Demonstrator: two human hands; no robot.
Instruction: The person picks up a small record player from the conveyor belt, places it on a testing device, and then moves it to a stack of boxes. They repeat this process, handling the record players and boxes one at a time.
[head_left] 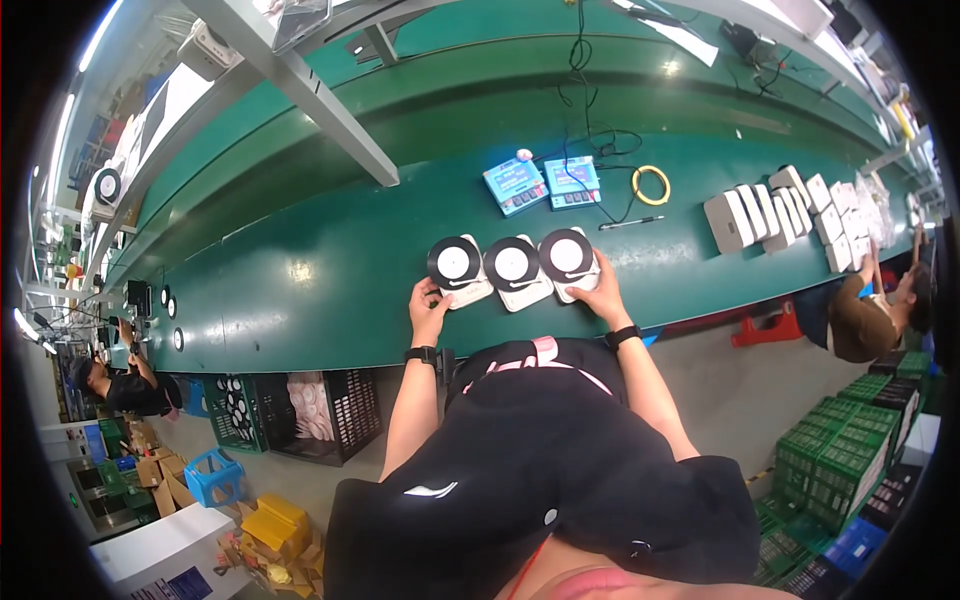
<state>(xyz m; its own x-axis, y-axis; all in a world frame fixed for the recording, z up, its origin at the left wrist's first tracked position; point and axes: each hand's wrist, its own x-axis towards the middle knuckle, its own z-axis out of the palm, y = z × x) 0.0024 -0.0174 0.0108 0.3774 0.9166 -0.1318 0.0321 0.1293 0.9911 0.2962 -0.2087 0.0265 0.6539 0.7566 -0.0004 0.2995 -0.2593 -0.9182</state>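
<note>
Three small white record players with black discs stand side by side in a row on the green table before me. My left hand (pixel 428 308) has its fingers and thumb closed on the lower left edge of the left record player (pixel 468 292). At the other end, my right hand (pixel 601 296) grips the lower right side of the right record player (pixel 567 257), with the thumb near its front edge. The middle record player (pixel 524 294) sits between them, close against both neighbours, and neither hand is on it.
Beyond the row lie two blue boxes (pixel 516 186) with black cables, a yellow ring (pixel 651 185) and a pen (pixel 632 222). White boxes (pixel 730 220) stand in rows to the right, near a seated person (pixel 868 315). Black crates (pixel 350 415) rest below the table's left edge.
</note>
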